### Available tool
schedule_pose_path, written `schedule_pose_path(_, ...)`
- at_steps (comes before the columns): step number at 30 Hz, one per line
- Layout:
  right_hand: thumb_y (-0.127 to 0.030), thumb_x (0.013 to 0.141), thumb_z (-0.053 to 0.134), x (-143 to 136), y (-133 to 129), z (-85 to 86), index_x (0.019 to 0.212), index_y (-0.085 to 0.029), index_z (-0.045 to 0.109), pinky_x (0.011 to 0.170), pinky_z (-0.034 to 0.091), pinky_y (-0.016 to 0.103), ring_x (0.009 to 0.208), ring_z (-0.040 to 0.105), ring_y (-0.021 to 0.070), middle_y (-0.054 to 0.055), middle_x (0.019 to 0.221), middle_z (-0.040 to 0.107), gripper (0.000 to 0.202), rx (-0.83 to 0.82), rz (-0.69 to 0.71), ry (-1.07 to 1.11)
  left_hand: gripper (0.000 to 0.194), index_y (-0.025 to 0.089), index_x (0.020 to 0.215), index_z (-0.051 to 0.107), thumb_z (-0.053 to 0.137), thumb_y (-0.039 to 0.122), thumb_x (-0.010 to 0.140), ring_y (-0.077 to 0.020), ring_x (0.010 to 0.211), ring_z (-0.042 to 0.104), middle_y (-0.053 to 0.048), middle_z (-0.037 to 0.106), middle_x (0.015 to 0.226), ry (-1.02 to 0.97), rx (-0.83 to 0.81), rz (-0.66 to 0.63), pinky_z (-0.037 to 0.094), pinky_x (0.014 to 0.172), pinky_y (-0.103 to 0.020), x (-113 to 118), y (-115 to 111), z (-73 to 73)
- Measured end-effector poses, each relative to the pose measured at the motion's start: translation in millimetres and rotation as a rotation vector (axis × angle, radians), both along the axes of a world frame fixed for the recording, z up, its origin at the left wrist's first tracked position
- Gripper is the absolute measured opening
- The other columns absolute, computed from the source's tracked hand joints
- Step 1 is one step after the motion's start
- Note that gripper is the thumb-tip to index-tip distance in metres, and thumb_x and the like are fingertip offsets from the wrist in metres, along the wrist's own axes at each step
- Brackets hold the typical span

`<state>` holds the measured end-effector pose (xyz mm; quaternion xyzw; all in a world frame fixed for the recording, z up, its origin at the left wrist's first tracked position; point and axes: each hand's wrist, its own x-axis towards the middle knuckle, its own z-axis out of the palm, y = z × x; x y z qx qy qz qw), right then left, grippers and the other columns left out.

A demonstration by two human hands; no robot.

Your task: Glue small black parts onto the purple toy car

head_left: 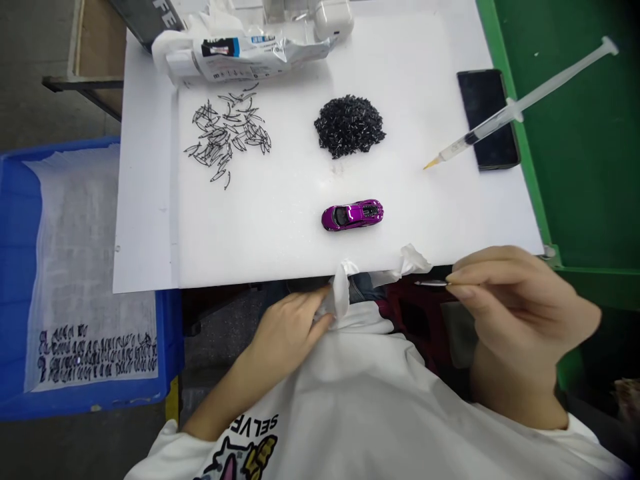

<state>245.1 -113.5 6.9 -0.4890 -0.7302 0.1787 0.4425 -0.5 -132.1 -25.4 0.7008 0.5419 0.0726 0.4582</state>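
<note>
My left hand (290, 327) is at the table's front edge, its fingers closed on a white tissue (342, 290). Off the front edge to the right, my right hand (515, 293) pinches a thin, pointed metal tool (431, 283) between thumb and forefinger. A purple toy car (353, 215) sits on the white board (240, 233). Behind it lies a pile of small black pieces (350, 125). Thin black looped pieces (227, 133) are scattered at the left. A syringe (493, 125) with a yellow tip rests across a dark phone (487, 117) at the right.
A blue bin (173, 333) at the left holds a white sheet (85, 247) with rows of small dark loops. Along the back edge lie a plastic package (250, 60) and a white case (334, 18). Crumpled tissue (414, 261) lies at the front edge.
</note>
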Motion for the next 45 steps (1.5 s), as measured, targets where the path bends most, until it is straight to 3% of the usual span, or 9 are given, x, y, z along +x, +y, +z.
schedule_pose_path(3, -0.001, 0.071, 0.065, -0.6, 14.9, -0.2, 0.084, -0.026, 0.068, 0.047, 0.040, 0.033, 0.058, 0.054, 0.0171, 0.001, 0.066, 0.060, 0.029, 0.087, -0.055, 0.159, 0.025, 0.019, 0.109, 0.060, 0.045, 0.024, 0.091, -0.0208, 0.082, 0.065, -0.005, 0.070, 0.098, 0.177, 0.291, -0.167, 0.050, 0.072, -0.032, -21.5, 7.6, 32.7)
schedule_pose_path(5, -0.004, 0.073, 0.065, -5.4, 27.1, -3.1, 0.084, -0.027, 0.069, 0.053, 0.043, 0.033, 0.063, 0.055, 0.0163, 0.001, 0.069, 0.061, 0.026, 0.050, -0.057, 0.220, 0.017, 0.024, 0.097, 0.062, 0.046, 0.023, 0.092, -0.0136, 0.072, 0.064, 0.003, 0.070, 0.086, 0.054, 0.444, -0.053, 0.049, 0.069, -0.025, -24.0, 22.0, 47.2)
schedule_pose_path(7, -0.008, 0.075, 0.066, -10.6, 40.2, -6.3, 0.082, -0.026, 0.069, 0.057, 0.045, 0.032, 0.065, 0.055, 0.0151, 0.000, 0.071, 0.060, 0.020, -0.024, -0.034, 0.314, 0.012, 0.024, 0.099, 0.060, 0.053, 0.023, 0.089, -0.0123, 0.072, 0.063, 0.003, 0.069, 0.090, 0.022, 0.620, 0.060, 0.049, 0.071, -0.023, -15.1, 43.6, 50.0)
schedule_pose_path(9, -0.012, 0.076, 0.067, -15.1, 53.2, -8.6, 0.080, -0.025, 0.069, 0.054, 0.048, 0.029, 0.066, 0.056, 0.0138, -0.001, 0.072, 0.060, 0.014, -0.114, 0.018, 0.405, 0.030, 0.019, 0.112, 0.054, 0.062, 0.023, 0.084, -0.0180, 0.091, 0.062, -0.004, 0.066, 0.109, 0.113, 0.700, -0.008, 0.048, 0.083, -0.029, 0.2, 67.4, 43.3)
schedule_pose_path(13, -0.019, 0.077, 0.067, -22.5, 74.2, -9.7, 0.080, -0.022, 0.067, 0.043, 0.050, 0.021, 0.076, 0.062, 0.0147, 0.001, 0.082, 0.065, 0.004, -0.328, 0.103, 0.530, 0.038, 0.019, 0.113, 0.052, 0.065, 0.014, 0.079, -0.0207, 0.098, 0.058, -0.003, 0.066, 0.108, 0.132, 0.636, -0.061, 0.046, 0.086, -0.033, 22.0, 97.7, 27.7)
schedule_pose_path(21, -0.024, 0.076, 0.068, -39.5, 81.7, -10.1, 0.077, -0.018, 0.065, 0.053, 0.058, 0.020, 0.080, 0.066, 0.0139, 0.002, 0.091, 0.069, 0.007, -0.723, 0.207, 0.554, 0.029, 0.026, 0.110, 0.050, 0.062, 0.029, 0.084, -0.0158, 0.089, 0.064, 0.003, 0.069, 0.103, -0.086, 0.337, 0.019, 0.048, 0.077, -0.028, 4.1, 94.1, 36.1)
schedule_pose_path(31, -0.023, 0.076, 0.068, -40.7, 79.4, -10.9, 0.077, -0.021, 0.067, 0.059, 0.059, 0.021, 0.081, 0.067, 0.0137, 0.001, 0.092, 0.070, 0.002, -0.766, 0.175, 0.611, 0.013, 0.023, 0.086, 0.063, 0.067, 0.013, 0.077, -0.0113, 0.077, 0.062, 0.004, 0.068, 0.083, -0.340, 0.595, 0.287, 0.050, 0.067, -0.023, 25.0, 85.1, 27.3)
schedule_pose_path(38, -0.025, 0.077, 0.068, -40.1, 77.4, -10.3, 0.081, -0.021, 0.066, 0.061, 0.060, 0.024, 0.083, 0.066, 0.0148, 0.001, 0.095, 0.069, 0.005, -0.772, 0.188, 0.590, 0.013, 0.021, 0.083, 0.060, 0.067, 0.011, 0.078, -0.0113, 0.075, 0.063, 0.003, 0.065, 0.081, -0.490, 0.553, 0.401, 0.049, 0.065, -0.024, 31.5, 83.5, 19.0)
schedule_pose_path(45, -0.052, 0.086, 0.049, -36.3, 74.8, -13.8, 0.094, -0.024, 0.064, 0.058, 0.060, 0.026, 0.098, 0.064, 0.0208, 0.004, 0.100, 0.067, 0.033, -0.771, 0.278, 0.737, 0.017, 0.021, 0.081, 0.058, 0.068, 0.008, 0.074, -0.0101, 0.073, 0.062, 0.006, 0.065, 0.077, -0.293, 0.620, 0.362, 0.046, 0.060, -0.022, 27.0, 79.4, 26.1)
